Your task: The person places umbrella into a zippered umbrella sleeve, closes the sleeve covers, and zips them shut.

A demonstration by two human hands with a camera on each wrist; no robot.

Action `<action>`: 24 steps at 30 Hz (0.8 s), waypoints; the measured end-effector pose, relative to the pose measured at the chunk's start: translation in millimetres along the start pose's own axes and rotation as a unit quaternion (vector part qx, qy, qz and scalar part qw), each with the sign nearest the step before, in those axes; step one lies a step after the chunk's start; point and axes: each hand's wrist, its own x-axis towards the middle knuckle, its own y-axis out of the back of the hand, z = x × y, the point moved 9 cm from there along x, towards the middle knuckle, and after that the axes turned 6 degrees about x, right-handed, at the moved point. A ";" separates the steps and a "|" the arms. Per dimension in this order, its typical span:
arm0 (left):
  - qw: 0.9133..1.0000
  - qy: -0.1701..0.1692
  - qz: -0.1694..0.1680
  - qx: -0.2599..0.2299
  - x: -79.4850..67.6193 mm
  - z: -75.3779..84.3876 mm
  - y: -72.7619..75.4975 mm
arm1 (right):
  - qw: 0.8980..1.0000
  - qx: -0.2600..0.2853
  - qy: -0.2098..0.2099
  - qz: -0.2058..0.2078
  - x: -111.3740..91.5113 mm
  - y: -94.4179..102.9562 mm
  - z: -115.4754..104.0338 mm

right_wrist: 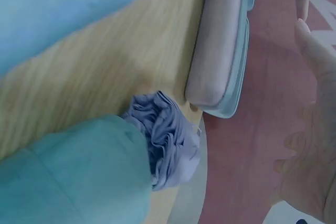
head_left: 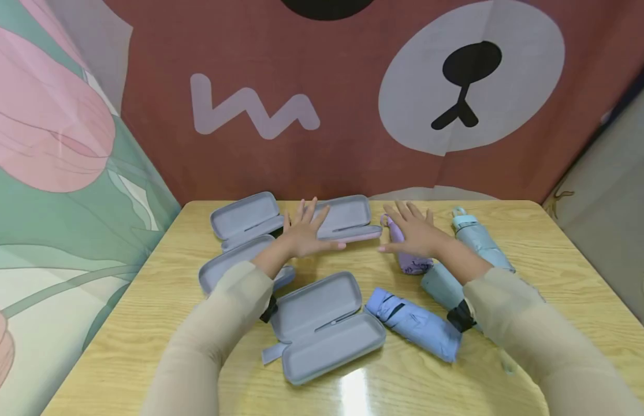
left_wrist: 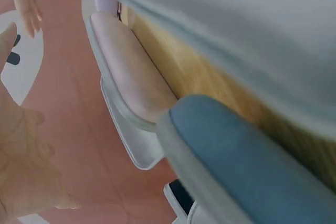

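My left hand [head_left: 303, 234], fingers spread, hangs in front of an open pink eyeglass case [head_left: 342, 212] with a grey lining. Fingers apart, my right hand [head_left: 417, 234] is over a folded purple umbrella [head_left: 412, 263] and partly hides it. Neither hand holds anything. The left wrist view shows the pink shell of that case and a blue eyeglass case [left_wrist: 241, 156] beside it. In the right wrist view, the gathered end of the purple umbrella [right_wrist: 168, 142] sits between a teal folded umbrella [right_wrist: 89, 177] and the pink case [right_wrist: 215, 45].
Another open case [head_left: 246, 214] stands at the back left, and one more [head_left: 322, 303] lies open at the front middle. A blue folded umbrella [head_left: 415, 326] is right of it. At the right lies a light blue umbrella [head_left: 480, 240]. Printed cloth [head_left: 353, 156] hangs behind the table [head_left: 145, 335].
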 end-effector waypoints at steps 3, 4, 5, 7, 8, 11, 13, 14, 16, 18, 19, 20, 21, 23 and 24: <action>1.000 -0.010 0.002 0.011 -4.5 1.7 -2.8 | 1.000 0.002 0.012 -0.002 -5.3 -4.2 -5.9; 1.000 -0.014 0.001 0.015 -6.2 2.7 -4.0 | 1.000 -0.001 0.015 -0.002 -7.4 -5.5 -7.7; 1.000 -0.019 -0.002 0.018 -8.2 3.9 -5.4 | 1.000 -0.003 0.019 -0.003 -9.5 -6.9 -9.2; 0.999 -0.028 -0.005 0.025 -12.2 6.2 -7.7 | 1.000 -0.002 0.026 -0.005 -14.3 -10.1 -11.6; 0.999 -0.032 -0.006 0.028 -14.0 7.2 -8.7 | 1.000 -0.002 0.029 -0.005 -16.9 -11.7 -12.6; 0.999 -0.042 -0.006 0.024 -20.4 10.9 -11.4 | 0.999 0.012 0.040 -0.002 -25.1 -17.3 -15.6; 0.998 -0.052 -0.003 0.016 -24.4 14.3 -12.9 | 0.999 0.018 0.046 0.001 -30.4 -20.8 -17.5; 0.998 -0.058 -0.002 0.010 -26.2 16.0 -13.6 | 0.999 0.020 0.050 0.001 -32.8 -22.2 -18.7; 0.998 -0.068 -0.002 0.003 -29.6 19.1 -15.4 | 0.998 0.022 0.055 0.002 -36.3 -25.2 -19.9; 0.997 -0.075 -0.002 0.003 -33.0 21.0 -17.0 | 0.998 0.021 0.061 0.001 -38.8 -27.7 -21.1; 0.997 -0.078 -0.001 0.005 -34.7 21.8 -17.6 | 0.998 0.021 0.063 0.000 -39.7 -29.1 -21.4; 0.997 -0.079 -0.002 0.007 -36.6 22.2 -18.4 | 0.998 0.020 0.064 -0.001 -40.6 -30.4 -21.8; 0.997 -0.081 -0.002 0.004 -38.7 22.7 -18.9 | 0.998 0.023 0.065 -0.003 -41.6 -31.7 -22.3; 0.996 -0.085 -0.002 0.002 -43.4 23.6 -20.5 | 0.997 0.025 0.067 -0.007 -44.0 -34.0 -23.8; 0.996 -0.087 -0.003 0.003 -45.9 24.0 -21.3 | 0.997 0.025 0.067 -0.009 -45.4 -35.4 -24.6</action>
